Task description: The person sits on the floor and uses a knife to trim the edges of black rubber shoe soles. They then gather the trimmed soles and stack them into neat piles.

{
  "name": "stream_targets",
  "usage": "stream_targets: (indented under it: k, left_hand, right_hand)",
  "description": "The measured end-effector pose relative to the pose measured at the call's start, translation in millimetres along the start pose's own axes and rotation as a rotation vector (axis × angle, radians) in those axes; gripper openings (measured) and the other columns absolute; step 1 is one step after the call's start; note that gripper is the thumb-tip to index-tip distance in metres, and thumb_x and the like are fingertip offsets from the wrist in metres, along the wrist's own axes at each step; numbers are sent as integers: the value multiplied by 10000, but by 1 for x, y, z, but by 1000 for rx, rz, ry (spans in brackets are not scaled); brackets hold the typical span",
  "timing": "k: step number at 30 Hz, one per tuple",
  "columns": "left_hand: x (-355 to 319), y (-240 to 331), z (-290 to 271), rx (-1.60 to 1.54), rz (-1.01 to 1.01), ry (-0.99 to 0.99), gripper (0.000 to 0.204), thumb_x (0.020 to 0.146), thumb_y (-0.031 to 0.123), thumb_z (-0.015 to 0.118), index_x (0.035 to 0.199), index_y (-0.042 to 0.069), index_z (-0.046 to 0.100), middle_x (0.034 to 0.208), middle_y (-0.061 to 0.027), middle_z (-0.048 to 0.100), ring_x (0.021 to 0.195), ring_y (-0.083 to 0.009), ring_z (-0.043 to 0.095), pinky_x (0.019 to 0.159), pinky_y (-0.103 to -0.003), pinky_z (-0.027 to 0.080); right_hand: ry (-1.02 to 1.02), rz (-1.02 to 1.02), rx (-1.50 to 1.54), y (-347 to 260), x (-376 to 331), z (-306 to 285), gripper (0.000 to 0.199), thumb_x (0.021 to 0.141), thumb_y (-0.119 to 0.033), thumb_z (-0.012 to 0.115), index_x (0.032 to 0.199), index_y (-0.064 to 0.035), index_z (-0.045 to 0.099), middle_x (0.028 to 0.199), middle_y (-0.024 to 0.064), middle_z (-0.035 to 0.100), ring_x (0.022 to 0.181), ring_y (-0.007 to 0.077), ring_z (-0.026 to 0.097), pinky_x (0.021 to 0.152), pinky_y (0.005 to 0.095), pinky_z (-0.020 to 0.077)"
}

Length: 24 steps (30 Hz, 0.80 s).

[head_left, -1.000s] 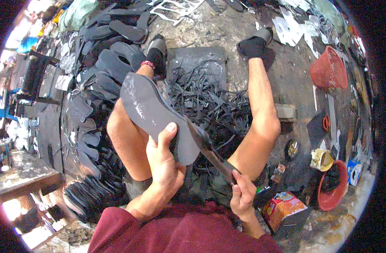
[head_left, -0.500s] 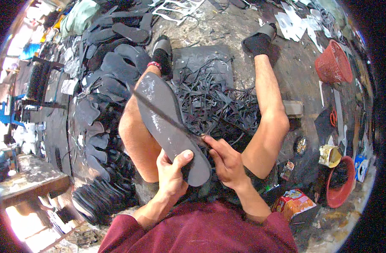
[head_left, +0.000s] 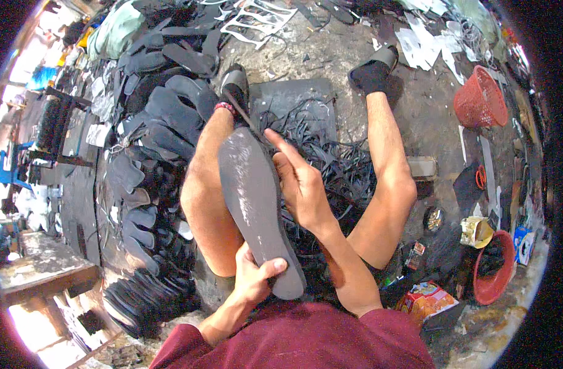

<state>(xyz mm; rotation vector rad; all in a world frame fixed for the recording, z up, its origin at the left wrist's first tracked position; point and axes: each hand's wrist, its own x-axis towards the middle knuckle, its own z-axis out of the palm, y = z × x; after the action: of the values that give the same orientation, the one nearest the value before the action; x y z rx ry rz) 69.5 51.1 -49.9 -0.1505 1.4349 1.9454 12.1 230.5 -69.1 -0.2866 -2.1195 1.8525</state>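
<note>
Beneath us spreads a grimy dark floor [head_left: 312, 55]. Just beyond our right hand [head_left: 303, 190], we see a tangle of black offcut strips [head_left: 355, 169], partly over a flat dark board [head_left: 321, 89]. To the left of our left hand [head_left: 253, 280], we have a packed row of dark soles [head_left: 149, 304]; farther forward on that side, more soles [head_left: 170, 107] lie heaped. Well to the right of our right hand, we find a red plastic basket [head_left: 478, 98], a pale block [head_left: 424, 166] and a red-and-yellow packet [head_left: 429, 298].

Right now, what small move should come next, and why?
Perhaps draw the thin tool along the sole toward the body: the right hand sits beside the sole's right edge, the tool's tip reaches past the far end, and the left hand grips the near end.
</note>
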Motion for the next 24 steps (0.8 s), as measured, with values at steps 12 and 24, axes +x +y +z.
stream_targets:
  k: [12,24]
  left_hand:
    - [0,-8,23,679,428,-73,991,788,236,870,1542,-46,292,1496,-233,434,1361,-302,458,1137,-457,358]
    - [52,79,-20,14,373,101,451,954,222,650,1329,-14,571,1111,-48,666,852,-132,610,881,-331,533]
  right_hand:
    - [530,251,347,-33,-35,-83,449,833,-13,775,1259,4,634,1097,83,657,964,156,624,902,275,496]
    - [584,388,474,20,-72,-112,376,990,-233,637,1309,-53,556,838,121,685,458,164,539,405,284,423]
